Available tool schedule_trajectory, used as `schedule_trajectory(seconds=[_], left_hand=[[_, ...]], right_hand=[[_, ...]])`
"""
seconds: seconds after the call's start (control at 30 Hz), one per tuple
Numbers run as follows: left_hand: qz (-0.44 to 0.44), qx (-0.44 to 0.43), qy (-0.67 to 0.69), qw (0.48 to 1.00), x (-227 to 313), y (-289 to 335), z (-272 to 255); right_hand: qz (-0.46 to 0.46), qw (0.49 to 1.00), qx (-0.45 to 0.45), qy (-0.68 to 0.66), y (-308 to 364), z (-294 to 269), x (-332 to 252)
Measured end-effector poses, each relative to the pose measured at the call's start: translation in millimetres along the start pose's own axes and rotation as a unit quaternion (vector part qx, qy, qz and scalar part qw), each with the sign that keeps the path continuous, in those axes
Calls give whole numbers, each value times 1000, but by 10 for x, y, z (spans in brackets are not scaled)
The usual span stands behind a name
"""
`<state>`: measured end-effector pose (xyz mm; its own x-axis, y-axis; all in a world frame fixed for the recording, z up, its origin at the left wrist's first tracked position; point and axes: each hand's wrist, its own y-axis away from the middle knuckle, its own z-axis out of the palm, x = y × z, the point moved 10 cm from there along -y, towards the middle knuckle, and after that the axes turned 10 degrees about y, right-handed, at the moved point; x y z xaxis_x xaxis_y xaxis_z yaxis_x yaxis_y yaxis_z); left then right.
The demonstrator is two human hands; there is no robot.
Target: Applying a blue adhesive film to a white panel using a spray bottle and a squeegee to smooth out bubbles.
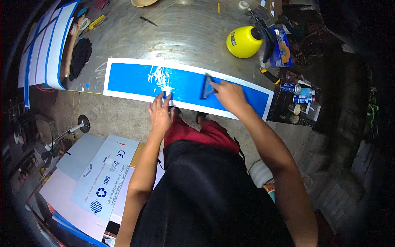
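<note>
A long white panel (108, 78) lies across the near edge of the table, with a blue film (127, 78) over its middle. The film looks wrinkled and shiny left of centre. My left hand (160, 115) rests with fingers spread on the panel's near border, just below the wrinkled patch. In my right hand (229, 96) is a dark, flat-bladed squeegee (206, 87), gripped at its right side. Its blade stands on the blue film right of centre. The fingertips behind the squeegee are partly hidden.
Beyond the panel stand a yellow spray bottle (242, 43) and a blue box (284, 49). A utility knife (269, 76) and several cans (291, 88) sit at the right. A black cloth (80, 57) and blue-edged white sheets (51, 45) lie left. Printed panels (107, 173) are stacked lower left.
</note>
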<state>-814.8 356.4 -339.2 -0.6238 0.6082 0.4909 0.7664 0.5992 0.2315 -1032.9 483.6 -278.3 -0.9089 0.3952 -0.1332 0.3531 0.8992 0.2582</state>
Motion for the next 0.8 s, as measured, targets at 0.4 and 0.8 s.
schedule_trajectory(seconds=[0.4, 0.8], left_hand=[[-9, -95, -57, 994, 291, -131, 434], [-3, -79, -79, 994, 266, -109, 520]], right_hand=[[-7, 1000, -26, 1, -467, 222, -128], [111, 989, -99, -12, 994, 191, 1330]])
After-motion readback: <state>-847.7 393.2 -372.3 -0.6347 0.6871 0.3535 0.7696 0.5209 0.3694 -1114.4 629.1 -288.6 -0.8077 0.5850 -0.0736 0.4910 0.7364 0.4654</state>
